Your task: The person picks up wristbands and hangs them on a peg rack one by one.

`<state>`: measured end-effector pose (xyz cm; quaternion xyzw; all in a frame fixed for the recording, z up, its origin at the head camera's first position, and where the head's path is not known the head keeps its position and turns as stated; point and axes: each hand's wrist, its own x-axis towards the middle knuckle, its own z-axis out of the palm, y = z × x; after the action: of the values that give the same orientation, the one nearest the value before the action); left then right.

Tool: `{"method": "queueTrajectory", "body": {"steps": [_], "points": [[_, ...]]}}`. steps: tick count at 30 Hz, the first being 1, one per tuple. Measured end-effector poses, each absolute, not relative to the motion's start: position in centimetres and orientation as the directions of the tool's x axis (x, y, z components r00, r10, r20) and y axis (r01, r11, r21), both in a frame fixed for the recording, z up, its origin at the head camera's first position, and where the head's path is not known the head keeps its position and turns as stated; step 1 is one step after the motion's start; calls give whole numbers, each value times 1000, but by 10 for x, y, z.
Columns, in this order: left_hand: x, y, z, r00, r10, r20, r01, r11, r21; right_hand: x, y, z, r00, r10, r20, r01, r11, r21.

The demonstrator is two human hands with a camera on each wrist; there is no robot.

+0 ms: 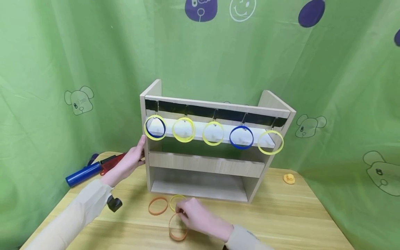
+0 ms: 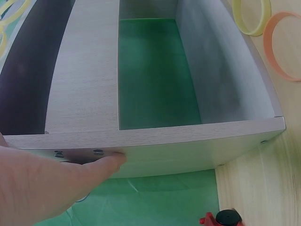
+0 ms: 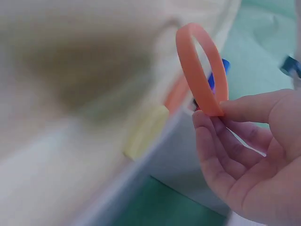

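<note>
My right hand (image 1: 200,217) pinches an orange ring (image 3: 192,70) between thumb and fingertips, tilted up near the tabletop. Beside it lie a second orange ring (image 1: 157,213) and a yellow ring (image 1: 176,196), the latter partly covered by the hand in the head view. My left hand (image 1: 132,156) rests against the outer left side panel of a pale wooden rack (image 1: 206,165), a finger lying along that panel in the left wrist view. From the rack's hooks hang several rings: yellow ones such as the middle ring (image 1: 204,133), and blue ones such as the fourth ring (image 1: 230,139).
A blue and red toy (image 1: 82,175) lies on the table left of the rack, behind the left forearm. A small yellow duck (image 1: 289,178) sits to the right. Green patterned cloth (image 1: 103,52) surrounds the wooden table (image 1: 290,215).
</note>
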<state>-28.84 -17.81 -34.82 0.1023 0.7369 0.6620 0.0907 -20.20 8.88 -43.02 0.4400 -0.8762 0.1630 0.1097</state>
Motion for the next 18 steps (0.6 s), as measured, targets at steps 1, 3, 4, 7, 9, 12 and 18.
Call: {"method": "queueTrajectory", "body": {"steps": [1,3,4,7,9,12,18], "points": [[-288,-178,-348,-962,272,3,31,101,994,-202,91,-424,-579,-732,358,-812,554,-181],[-288,-178,-348,-963,271,2,30,99,995,-203,97,-409,-564,-721,403,-820,544,-176],[-288,-178,-348,-962,271,2,30,99,995,-204,100,-401,-558,-713,424,-823,542,-171],[-289,-178,-348,-961,275,5,35,104,994,-205,110,-375,-533,-693,486,-831,537,-146],[-289,-178,-348,-961,275,5,35,103,994,-206,117,-356,-508,-678,531,-837,534,-119],[-288,-179,-348,-962,275,6,35,102,994,-206,126,-325,-475,-653,589,-839,539,-80],[-286,-178,-347,-962,274,3,31,98,995,-209,141,-262,-390,-567,725,-847,529,-42]]}}
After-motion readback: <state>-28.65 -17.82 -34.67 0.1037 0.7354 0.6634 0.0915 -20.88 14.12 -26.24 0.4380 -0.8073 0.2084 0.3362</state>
